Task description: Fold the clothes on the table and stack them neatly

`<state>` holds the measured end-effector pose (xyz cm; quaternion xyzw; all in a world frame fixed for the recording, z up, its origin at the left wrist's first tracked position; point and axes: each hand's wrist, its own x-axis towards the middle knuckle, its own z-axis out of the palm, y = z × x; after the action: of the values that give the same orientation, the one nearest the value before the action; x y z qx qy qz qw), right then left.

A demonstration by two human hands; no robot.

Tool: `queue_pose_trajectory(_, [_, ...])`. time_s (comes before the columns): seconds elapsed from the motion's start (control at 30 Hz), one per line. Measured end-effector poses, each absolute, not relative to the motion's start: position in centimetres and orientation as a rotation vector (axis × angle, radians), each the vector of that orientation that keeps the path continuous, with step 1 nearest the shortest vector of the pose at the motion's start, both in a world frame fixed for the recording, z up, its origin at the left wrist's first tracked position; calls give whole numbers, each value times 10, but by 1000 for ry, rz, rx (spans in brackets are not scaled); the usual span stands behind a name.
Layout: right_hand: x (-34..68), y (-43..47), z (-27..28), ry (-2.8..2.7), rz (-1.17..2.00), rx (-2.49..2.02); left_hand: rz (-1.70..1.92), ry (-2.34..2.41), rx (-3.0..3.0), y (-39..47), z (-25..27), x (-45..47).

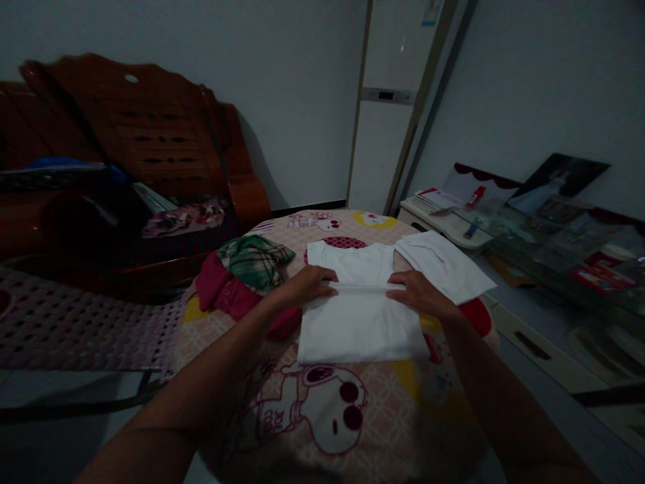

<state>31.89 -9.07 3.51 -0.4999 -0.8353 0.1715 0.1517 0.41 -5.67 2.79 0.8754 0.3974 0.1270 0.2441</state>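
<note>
A white shirt (360,329) lies on the round table, its lower part doubled up toward the neckline at the far side. My left hand (311,286) pinches the left end of the folded edge between thumb and fingers. At the right end of that same edge, my right hand (416,292) grips the cloth in a like pinch. Beyond the fold, the upper part of the shirt stays flat. Right of it rests a folded white garment (448,265). To the left are a magenta garment (222,289) and a green plaid cloth (254,259), both bunched up.
A patterned tablecloth (322,417) with cartoon dogs covers the table. Wooden furniture (156,128) stands at the left, with a woven seat (85,323) nearer me. A tall white cabinet unit (383,148) is behind. On the right is a glass-topped stand (544,255) with various items.
</note>
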Motion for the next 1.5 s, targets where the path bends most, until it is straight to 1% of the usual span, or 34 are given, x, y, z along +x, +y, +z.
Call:
queue_pose_trajectory(0.1, [311,-54,53,-2392,239,-1560,391,1234,2483,-17,41,9])
queue_pose_trajectory(0.17, [302,-28,54,-2386,64,-1680,419,1380,2534,10,40,14])
queue_pose_trajectory(0.3, [283,13,29,-2451,-88,-1806,308,1683,2500,47,14,22])
queue_pose_trajectory(0.4, [276,26,2,-2507,-91,-1875,208,1755,2410,57,-10,24])
queue_pose_trajectory(0.53, [276,32,-19,-2517,-104,-1925,264,1706,2389,59,-29,19])
queue_pose_trajectory(0.83, [276,30,-18,-2533,-137,-1910,383,1633,2391,65,-34,14])
queue_pose_trajectory(1.1, [276,36,1,-2590,-176,-1901,455,1580,2396,75,-18,11])
queue_pose_trajectory(1.23, [272,43,7,-2595,-175,-1899,372,1627,2420,79,-10,13])
queue_pose_trajectory(1.33, [270,46,-1,-2549,-210,-1929,324,1784,2429,70,-10,20])
queue_pose_trajectory(1.4, [271,41,-10,-2491,-249,-1916,428,1843,2438,57,-15,27])
queue_pose_trajectory(1.5, [273,24,-28,-2452,-221,-1843,592,1610,2518,29,-33,38])
